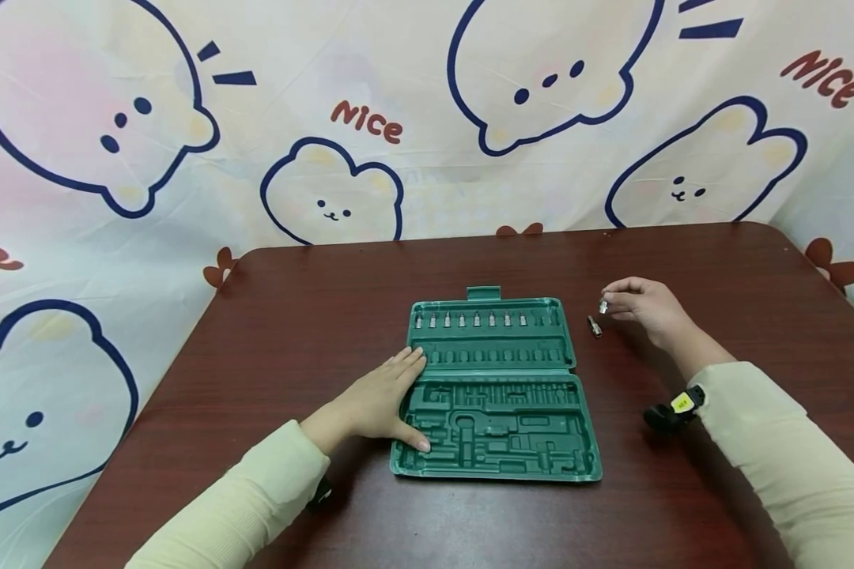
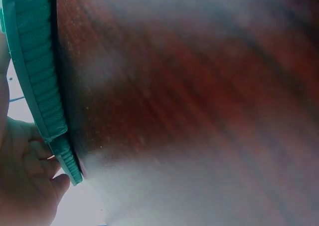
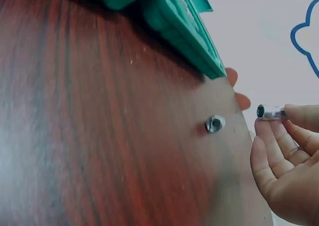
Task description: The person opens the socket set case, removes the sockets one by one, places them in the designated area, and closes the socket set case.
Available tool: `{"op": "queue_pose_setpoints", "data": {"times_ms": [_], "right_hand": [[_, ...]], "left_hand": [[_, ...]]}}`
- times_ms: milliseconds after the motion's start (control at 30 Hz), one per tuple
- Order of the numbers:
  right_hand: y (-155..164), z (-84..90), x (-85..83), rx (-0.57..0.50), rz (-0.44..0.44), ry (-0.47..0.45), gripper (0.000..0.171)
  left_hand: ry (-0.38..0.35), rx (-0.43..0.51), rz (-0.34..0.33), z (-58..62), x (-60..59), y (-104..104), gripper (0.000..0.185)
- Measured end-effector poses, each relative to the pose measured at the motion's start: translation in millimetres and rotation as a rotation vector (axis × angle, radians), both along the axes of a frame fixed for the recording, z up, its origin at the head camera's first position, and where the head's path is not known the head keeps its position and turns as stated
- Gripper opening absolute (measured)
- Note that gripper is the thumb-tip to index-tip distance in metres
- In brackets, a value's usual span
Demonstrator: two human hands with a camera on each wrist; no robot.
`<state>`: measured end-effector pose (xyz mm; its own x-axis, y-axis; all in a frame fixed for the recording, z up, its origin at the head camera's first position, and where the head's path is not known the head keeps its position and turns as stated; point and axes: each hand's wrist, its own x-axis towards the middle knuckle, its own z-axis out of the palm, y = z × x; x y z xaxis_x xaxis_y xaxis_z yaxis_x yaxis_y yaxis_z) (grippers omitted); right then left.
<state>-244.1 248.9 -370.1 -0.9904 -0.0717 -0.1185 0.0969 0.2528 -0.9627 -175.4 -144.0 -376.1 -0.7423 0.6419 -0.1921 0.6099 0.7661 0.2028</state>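
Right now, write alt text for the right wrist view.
A right hand pinches a small metal socket above a dark wooden table. A second socket lies on the table just left of it, and a green tool case shows at the top.

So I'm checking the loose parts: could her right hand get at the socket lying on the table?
Probably yes. The lying socket sits on bare table just beside the right hand, nothing between, though the fingers already pinch another socket.

Head view high, forward-down; wrist views table-level, sharing case [image 1: 496,387].
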Motion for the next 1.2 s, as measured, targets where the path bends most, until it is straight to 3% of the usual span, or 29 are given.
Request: {"op": "queue_pose_setpoints", "data": {"times_ms": [333,567,1200], "right_hand": [[13,-11.0,2.0,0.187,0.055,-0.053,0.037],[11,-12.7,1.0,0.316,0.096,-0.038,0.032],[3,-17.5,-3.8,0.438,0.044,-0.007,0.021]], "left_hand": [[-0.002,-0.004,0.001,-0.4,0.1,0,0.118],[-0.007,0.001,0.011,0.7,0.3,0,0.117],[-0.009,0.011,0.007,1.3,0.8,1,0.117]]}}
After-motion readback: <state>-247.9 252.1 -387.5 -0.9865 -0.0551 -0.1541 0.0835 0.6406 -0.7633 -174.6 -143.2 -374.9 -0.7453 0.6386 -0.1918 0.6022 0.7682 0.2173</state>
